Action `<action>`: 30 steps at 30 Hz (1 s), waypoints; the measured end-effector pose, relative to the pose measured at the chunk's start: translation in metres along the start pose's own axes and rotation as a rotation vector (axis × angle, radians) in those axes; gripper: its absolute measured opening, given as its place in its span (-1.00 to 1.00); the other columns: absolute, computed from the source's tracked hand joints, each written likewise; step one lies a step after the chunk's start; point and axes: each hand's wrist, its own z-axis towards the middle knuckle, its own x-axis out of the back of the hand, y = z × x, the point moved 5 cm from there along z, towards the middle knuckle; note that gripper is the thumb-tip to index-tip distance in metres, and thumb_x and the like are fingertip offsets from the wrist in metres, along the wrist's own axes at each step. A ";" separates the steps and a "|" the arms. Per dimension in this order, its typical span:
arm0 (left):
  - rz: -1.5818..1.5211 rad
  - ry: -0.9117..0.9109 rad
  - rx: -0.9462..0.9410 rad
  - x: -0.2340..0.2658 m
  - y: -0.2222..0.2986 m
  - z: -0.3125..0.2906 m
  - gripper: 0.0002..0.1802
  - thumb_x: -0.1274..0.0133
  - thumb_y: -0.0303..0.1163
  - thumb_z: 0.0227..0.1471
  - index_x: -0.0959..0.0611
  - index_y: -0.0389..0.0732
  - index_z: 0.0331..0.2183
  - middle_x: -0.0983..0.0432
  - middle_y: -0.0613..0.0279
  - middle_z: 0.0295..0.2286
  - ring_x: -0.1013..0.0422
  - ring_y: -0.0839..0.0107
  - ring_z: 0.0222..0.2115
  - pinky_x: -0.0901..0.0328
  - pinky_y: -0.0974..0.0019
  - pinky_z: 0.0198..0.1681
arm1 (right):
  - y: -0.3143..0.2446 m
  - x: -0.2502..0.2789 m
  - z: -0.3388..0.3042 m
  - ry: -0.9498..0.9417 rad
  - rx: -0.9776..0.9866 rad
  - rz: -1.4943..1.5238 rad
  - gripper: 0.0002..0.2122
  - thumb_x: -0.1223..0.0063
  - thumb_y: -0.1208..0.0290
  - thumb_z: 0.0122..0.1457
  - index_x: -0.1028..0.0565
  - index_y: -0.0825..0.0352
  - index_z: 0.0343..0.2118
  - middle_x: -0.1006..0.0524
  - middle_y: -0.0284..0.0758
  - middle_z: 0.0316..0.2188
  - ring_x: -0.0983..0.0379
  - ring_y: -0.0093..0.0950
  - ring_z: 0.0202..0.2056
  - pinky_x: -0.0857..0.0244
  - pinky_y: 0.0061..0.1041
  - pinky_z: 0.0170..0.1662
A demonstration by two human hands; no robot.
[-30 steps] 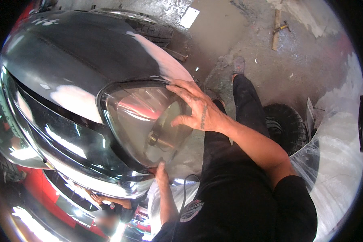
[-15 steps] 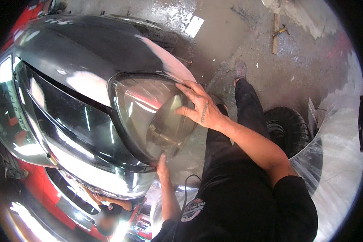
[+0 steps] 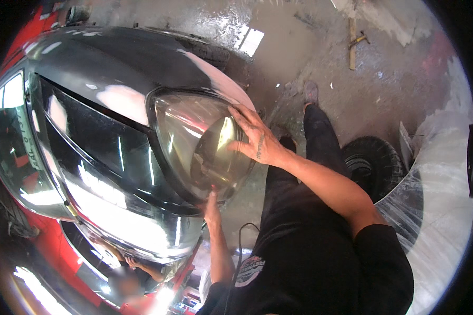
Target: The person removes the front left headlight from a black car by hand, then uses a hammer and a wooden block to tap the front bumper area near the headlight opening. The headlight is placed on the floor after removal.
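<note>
A large headlight point(image 3: 181, 134) with a yellowed clear lens sits in the front corner of a dark car, inside a black-edged opening. My right hand point(image 3: 255, 137) lies on the lens's outer edge, thumb spread away from the stretched fingers. At the lower corner of the headlight is my left hand point(image 3: 212, 210), its thumb pointing up against the lens edge. Its other fingers are blurred and partly hidden. Around the lamp are the grey fender point(image 3: 136, 60), with pinkish-white patches, and the glossy black hood point(image 3: 102, 123).
Another person's arm point(image 3: 147, 268) reaches over the car's far side at the lower left. A tyre point(image 3: 373, 165) lies right of my legs, beside clear plastic sheeting point(image 3: 449, 173). A hammer point(image 3: 360, 39) rests on a wooden strip point(image 3: 352, 55) on the wet floor.
The car and headlight have shifted slightly right in view. Both hands keep nearly the same places on the headlight. The other person appears lower and further left.
</note>
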 end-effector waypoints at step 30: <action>-0.114 -0.220 0.251 -0.006 -0.001 -0.003 -0.51 -0.26 -0.03 0.21 -0.64 -0.25 -0.07 -0.60 0.20 -0.17 -0.53 0.39 -0.25 -0.45 0.24 -0.17 | 0.004 -0.003 -0.007 0.067 0.040 -0.061 -0.14 -0.21 -0.12 0.24 -0.20 0.42 0.42 -0.18 0.03 0.42 -0.09 0.00 0.42 -0.06 -0.09 0.44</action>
